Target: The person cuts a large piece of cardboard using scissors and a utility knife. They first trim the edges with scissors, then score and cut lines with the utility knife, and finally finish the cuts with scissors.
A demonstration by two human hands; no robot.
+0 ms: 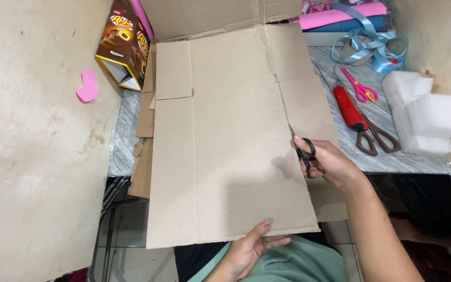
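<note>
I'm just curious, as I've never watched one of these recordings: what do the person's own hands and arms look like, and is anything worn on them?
Both are bare: no gloves, rings, watch or sleeves show on the left hand or the right hand. The right forearm is uncovered to the picture's edge. Fingernails are fairly long and unpainted.

Scissors (303, 151) through flattened cardboard (225, 141)

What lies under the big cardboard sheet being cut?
Under the cardboard sheet, smaller cardboard pieces stick out at its left edge, resting on the grey marble-patterned table. The left hand supports its near edge from below. Anything beneath its middle is hidden.
</note>
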